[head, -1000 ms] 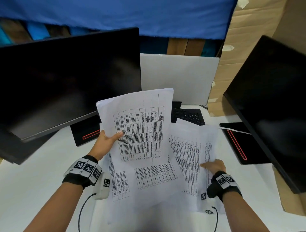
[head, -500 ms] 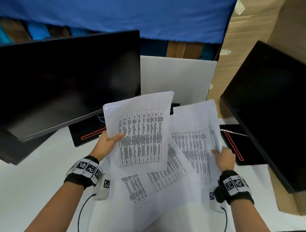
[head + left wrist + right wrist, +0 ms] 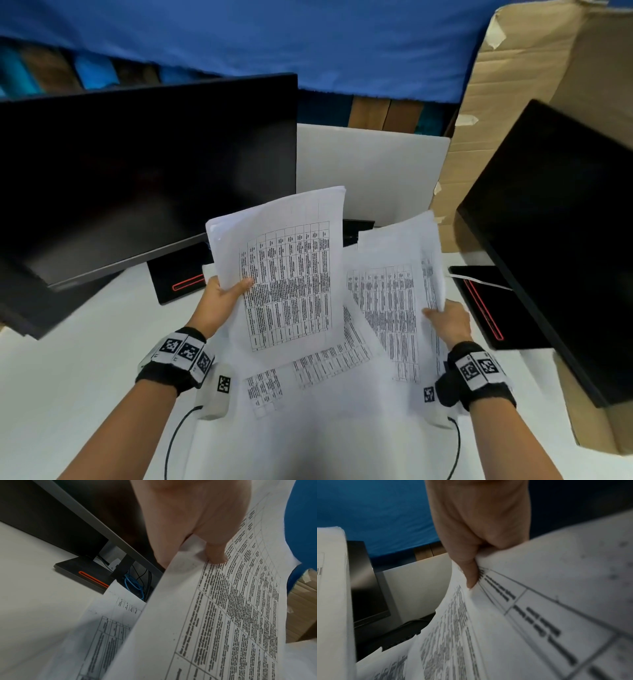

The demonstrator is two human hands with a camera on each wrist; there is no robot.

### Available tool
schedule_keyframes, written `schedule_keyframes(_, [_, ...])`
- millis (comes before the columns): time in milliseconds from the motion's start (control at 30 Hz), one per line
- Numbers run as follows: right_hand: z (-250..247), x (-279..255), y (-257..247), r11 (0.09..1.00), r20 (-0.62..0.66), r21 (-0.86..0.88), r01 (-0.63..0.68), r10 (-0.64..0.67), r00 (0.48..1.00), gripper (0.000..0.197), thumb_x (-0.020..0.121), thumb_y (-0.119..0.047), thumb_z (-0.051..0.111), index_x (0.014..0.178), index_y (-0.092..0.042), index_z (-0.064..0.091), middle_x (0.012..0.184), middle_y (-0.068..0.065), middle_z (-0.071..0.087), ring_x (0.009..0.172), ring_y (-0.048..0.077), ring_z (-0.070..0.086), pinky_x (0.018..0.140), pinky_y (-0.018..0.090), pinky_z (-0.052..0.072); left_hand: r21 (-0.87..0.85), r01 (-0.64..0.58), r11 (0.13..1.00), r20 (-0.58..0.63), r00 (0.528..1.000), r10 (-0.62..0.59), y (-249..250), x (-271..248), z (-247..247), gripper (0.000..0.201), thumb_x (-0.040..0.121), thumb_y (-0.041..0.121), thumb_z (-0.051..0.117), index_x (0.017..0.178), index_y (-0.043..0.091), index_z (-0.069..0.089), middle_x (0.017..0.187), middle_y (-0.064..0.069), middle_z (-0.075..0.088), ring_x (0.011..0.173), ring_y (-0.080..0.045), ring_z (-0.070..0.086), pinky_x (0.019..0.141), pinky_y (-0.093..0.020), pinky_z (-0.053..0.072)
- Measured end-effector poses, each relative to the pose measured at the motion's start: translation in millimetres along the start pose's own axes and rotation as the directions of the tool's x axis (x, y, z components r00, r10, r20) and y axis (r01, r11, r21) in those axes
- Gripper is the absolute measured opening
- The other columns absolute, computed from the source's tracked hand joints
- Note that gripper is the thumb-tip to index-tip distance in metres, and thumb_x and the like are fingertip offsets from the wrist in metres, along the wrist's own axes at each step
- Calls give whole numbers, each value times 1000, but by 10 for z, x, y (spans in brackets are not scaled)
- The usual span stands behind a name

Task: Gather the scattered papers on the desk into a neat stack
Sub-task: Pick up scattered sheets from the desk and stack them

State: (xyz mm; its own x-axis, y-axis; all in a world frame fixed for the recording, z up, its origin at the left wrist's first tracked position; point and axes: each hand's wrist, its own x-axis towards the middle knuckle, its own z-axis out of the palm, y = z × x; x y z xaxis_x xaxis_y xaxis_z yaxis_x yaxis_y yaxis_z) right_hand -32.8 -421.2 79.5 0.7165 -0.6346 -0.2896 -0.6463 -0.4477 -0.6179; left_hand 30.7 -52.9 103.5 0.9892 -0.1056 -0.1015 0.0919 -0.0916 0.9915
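My left hand [image 3: 226, 298] pinches a small stack of printed table sheets [image 3: 291, 274] by its left edge and holds it upright above the desk; the thumb [image 3: 216, 555] lies on the printed side. My right hand [image 3: 445, 318] grips other printed sheets [image 3: 394, 291] by their right edge, lifted and tilted to the right of the stack; its thumb [image 3: 471, 574] presses on the top sheet. More printed papers [image 3: 318, 377] lie flat on the white desk [image 3: 68, 359] under both hands.
A dark monitor [image 3: 137, 171] stands at the left and another [image 3: 565, 240] at the right, each on a black base with a red stripe [image 3: 186, 282]. A white panel [image 3: 370, 171] stands behind. Cardboard [image 3: 513, 85] rises at the right. Cables [image 3: 133, 584] hang under the left monitor.
My right hand took hold of the sheets that lay at the right and raised them off the desk. The left hand kept its stack upright, moving it slightly to the right.
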Motion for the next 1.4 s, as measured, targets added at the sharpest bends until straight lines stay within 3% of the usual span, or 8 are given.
schedule_keyframes(100, [46, -48, -25, 998, -17, -54, 38, -39, 999, 30, 88, -12, 56, 107, 10, 58, 104, 27, 64, 95, 37, 61, 80, 36, 49, -9, 0, 1000, -38, 999, 0, 17, -38, 22, 17, 88, 8, 53, 91, 24, 49, 79, 17, 62, 66, 12, 62, 81, -25, 45])
schedule_keyframes(400, [-240, -90, -173, 968, -226, -177, 175, -213, 951, 26, 89, -17, 55, 101, 6, 61, 87, 28, 63, 86, 43, 61, 70, 41, 47, -3, 80, 997, -69, 994, -80, -89, -2, -99, 29, 86, 19, 59, 113, 14, 52, 115, -7, 61, 105, -23, 58, 95, -37, 43])
schedule_keyframes(733, [-767, -186, -491, 967, -458, -84, 239, -250, 853, 24, 89, -15, 52, 105, 0, 63, 95, 31, 64, 89, 45, 60, 78, 44, 49, -14, 112, 994, -70, 991, -113, -172, 49, -98, 45, 84, 22, 60, 124, 8, 47, 121, -10, 59, 110, -26, 57, 98, -40, 43])
schedule_keyframes(967, [-1428, -448, -945, 859, -575, 102, 502, -361, 734, 23, 86, -14, 57, 98, 6, 62, 90, 19, 63, 82, 27, 58, 76, 37, 46, 24, 32, 999, -67, 997, -31, 29, 165, -39, 34, 87, 17, 56, 120, 9, 53, 109, -8, 61, 101, -24, 58, 97, -39, 43])
schedule_keyframes(1133, [-1283, -498, -1075, 731, -405, 424, 535, -375, 834, 24, 85, -11, 59, 98, 9, 59, 91, 16, 64, 73, 8, 59, 77, 35, 47, -2, -15, 1000, -14, 1000, 14, 154, 245, 96, 41, 86, 16, 57, 125, 5, 50, 111, -6, 60, 104, -22, 57, 98, -36, 42])
schedule_keyframes(1200, [-986, -495, -1028, 723, -258, 526, 448, -366, 894, 24, 87, -10, 57, 105, 7, 59, 103, 24, 65, 80, 17, 59, 79, 35, 52, 4, -28, 1000, 18, 999, 28, 201, 235, 170, 41, 86, 17, 58, 124, 5, 51, 111, -7, 61, 104, -22, 59, 97, -36, 43])
schedule_keyframes(1300, [-439, -505, -935, 750, 9, 614, 245, -317, 948, 17, 89, -10, 54, 106, -4, 57, 91, 10, 64, 75, 18, 60, 61, 14, 52, 0, -27, 1000, 93, 995, 27, 243, 220, 249, 38, 84, 19, 60, 121, 9, 56, 113, -6, 66, 103, -19, 62, 93, -37, 47])
schedule_keyframes(1400, [31, -403, -814, 784, 231, 621, 14, -200, 952, 42, 88, -19, 57, 123, 3, 51, 114, 13, 63, 101, 27, 59, 95, 33, 46, 65, -20, 998, 126, 992, 11, 256, 218, 284, 14, 86, 8, 54, 92, 10, 66, 80, 1, 71, 79, -17, 66, 70, -30, 54])
